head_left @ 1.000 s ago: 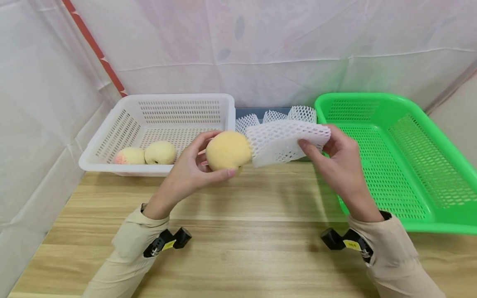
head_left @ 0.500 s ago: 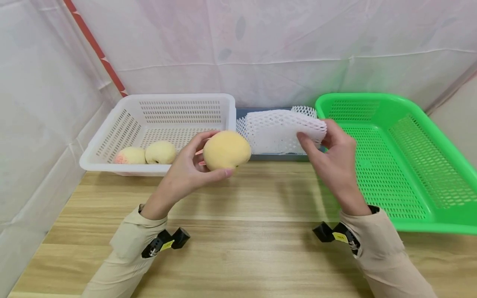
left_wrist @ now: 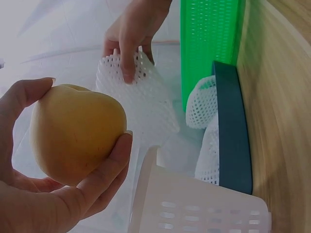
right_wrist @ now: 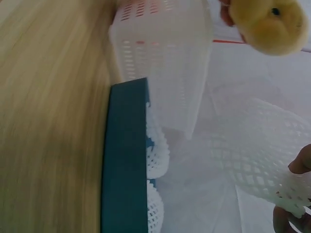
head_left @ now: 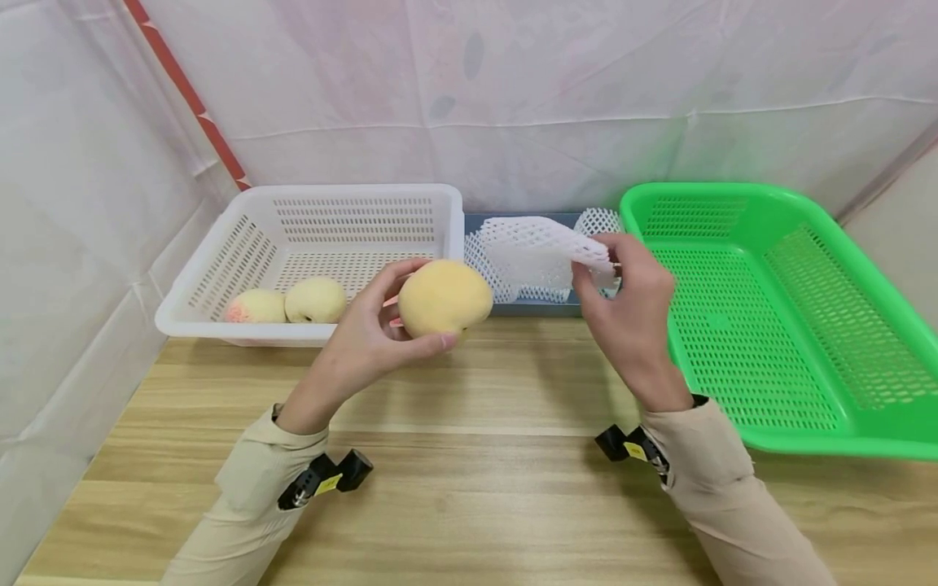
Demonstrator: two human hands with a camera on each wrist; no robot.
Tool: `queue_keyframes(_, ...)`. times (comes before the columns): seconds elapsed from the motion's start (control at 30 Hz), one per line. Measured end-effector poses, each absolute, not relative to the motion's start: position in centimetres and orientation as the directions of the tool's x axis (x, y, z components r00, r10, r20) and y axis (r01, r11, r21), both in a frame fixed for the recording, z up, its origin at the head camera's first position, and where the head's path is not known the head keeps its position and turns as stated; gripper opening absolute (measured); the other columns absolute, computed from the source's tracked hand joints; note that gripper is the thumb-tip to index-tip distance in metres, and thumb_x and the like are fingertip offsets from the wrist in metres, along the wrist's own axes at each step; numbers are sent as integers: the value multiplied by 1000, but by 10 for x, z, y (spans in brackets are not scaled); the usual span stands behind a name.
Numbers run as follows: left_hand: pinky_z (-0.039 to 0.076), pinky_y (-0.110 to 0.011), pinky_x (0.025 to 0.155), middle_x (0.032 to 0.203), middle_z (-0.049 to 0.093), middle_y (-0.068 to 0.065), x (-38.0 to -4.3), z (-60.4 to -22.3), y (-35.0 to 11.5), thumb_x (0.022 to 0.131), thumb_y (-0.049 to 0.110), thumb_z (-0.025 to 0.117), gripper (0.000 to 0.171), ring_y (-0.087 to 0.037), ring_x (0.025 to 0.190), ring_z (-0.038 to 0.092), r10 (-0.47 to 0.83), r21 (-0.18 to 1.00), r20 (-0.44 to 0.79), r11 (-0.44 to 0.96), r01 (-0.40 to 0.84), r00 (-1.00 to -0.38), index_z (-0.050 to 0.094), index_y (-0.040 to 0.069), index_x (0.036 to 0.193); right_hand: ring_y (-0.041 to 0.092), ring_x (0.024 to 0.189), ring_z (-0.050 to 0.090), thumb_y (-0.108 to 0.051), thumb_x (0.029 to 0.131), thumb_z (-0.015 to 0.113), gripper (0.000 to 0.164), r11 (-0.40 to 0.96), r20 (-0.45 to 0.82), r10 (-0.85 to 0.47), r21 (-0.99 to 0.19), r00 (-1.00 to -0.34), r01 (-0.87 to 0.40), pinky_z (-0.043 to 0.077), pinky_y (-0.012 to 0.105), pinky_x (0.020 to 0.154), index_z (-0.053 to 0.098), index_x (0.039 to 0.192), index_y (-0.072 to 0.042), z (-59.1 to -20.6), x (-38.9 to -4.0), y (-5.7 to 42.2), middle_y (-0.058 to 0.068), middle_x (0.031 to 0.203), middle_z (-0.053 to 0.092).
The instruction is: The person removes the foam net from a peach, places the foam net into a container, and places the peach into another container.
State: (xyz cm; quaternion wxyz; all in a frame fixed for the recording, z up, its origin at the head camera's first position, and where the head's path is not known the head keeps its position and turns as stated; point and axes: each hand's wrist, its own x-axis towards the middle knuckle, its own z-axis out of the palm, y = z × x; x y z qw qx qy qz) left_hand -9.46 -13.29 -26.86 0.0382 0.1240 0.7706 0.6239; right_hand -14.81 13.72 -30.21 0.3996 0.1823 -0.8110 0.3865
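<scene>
A yellow peach [head_left: 445,299] is gripped in my left hand [head_left: 370,338], held above the table with thumb and fingers round its sides. My right hand [head_left: 628,301] pinches one end of a white foam net sleeve [head_left: 538,248], whose other end points left toward the peach. In the left wrist view, the peach [left_wrist: 75,133] and the foam net sleeve [left_wrist: 133,92] are apart. The right wrist view shows the sleeve [right_wrist: 262,150] spread wide, its near end between thumb and fingers.
Two pale peaches [head_left: 315,300] lie in a white basket [head_left: 311,330] at the left. Behind the hands, a dark blue-grey tray [head_left: 513,310] holds several more foam net sleeves [head_left: 598,221]. A large green basket [head_left: 747,443] stands at the right, on the wooden table [head_left: 469,488].
My right hand has drawn left, and the foam net sleeve has come away from the peach's side and up, its angle changed. My left hand stays nearly still with the peach.
</scene>
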Motion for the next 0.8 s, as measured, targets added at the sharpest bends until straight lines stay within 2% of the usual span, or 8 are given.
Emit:
queue_keyframes(0.1, 55, -37, 84, 131, 51, -3, -94, -269, -133, 71, 5, 82, 80, -27, 107, 60, 237, 972, 93, 191, 141, -967, 43, 15, 141, 31, 78, 58, 7, 79, 64, 16, 654, 811, 6, -446, -585, -612, 44, 34, 70, 64, 95, 7, -309, -153, 133, 20, 88, 64)
queue_keyframes(0.2, 55, -37, 84, 131, 51, -4, -94, -270, -133, 72, 5, 82, 80, -27, 108, 60, 237, 972, 90, 190, 137, -967, 43, 14, 141, 33, 78, 55, 9, 73, 62, 19, 678, 822, 16, -427, -569, -599, 43, 39, 68, 63, 91, 4, -316, -158, 129, 19, 86, 59)
queue_keyframes(0.43, 55, -36, 84, 132, 50, -3, -95, -272, -132, 71, 5, 83, 81, -27, 109, 59, 239, 972, 81, 198, 130, -968, 43, 14, 141, 37, 84, 52, 18, 59, 55, 36, 742, 828, -49, -344, -558, -576, 46, 50, 64, 60, 90, 1, -335, -170, 125, 19, 90, 52)
queue_keyframes(0.6, 55, -36, 84, 133, 50, -3, -95, -272, -132, 71, 5, 83, 81, -27, 109, 59, 239, 970, 71, 208, 123, -968, 42, 14, 141, 36, 82, 48, 21, 61, 49, 38, 762, 834, -103, -284, -542, -581, 43, 49, 67, 61, 90, 1, -347, -180, 122, 19, 91, 51)
queue_keyframes(0.8, 55, -36, 84, 133, 50, -3, -95, -273, -131, 71, 5, 83, 82, -28, 110, 58, 247, 969, 70, 215, 125, -967, 42, 14, 141, 38, 82, 48, 21, 60, 49, 37, 778, 832, -106, -273, -545, -566, 42, 48, 70, 58, 90, 1, -350, -187, 117, 20, 91, 51)
